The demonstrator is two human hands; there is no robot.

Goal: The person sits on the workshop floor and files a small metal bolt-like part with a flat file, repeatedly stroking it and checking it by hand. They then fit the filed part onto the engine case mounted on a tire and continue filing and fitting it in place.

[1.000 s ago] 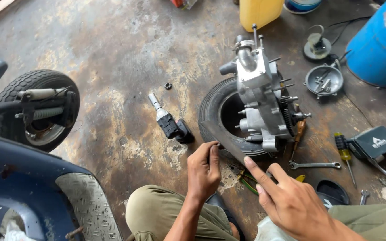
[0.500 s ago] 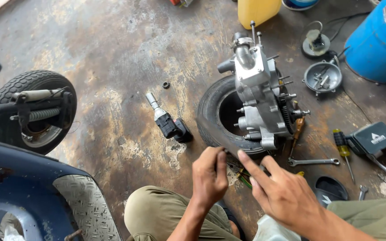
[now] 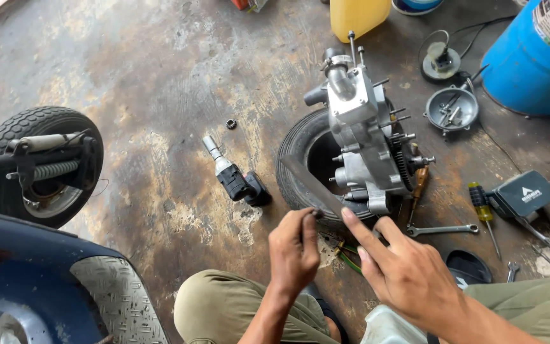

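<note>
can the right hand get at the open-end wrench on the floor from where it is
Probably yes. The right hand hovers just left of the wrench, which lies flat on bare floor beside the engine block. Nothing covers it; only the screwdriver lies nearby, apart.

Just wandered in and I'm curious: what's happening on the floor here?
A person sits on a stained concrete floor in front of a metal engine block that stands in a small tyre. The left hand pinches a small part; the right hand is spread open beside it. A wrench, a screwdriver and a dish of bolts lie nearby.
</note>
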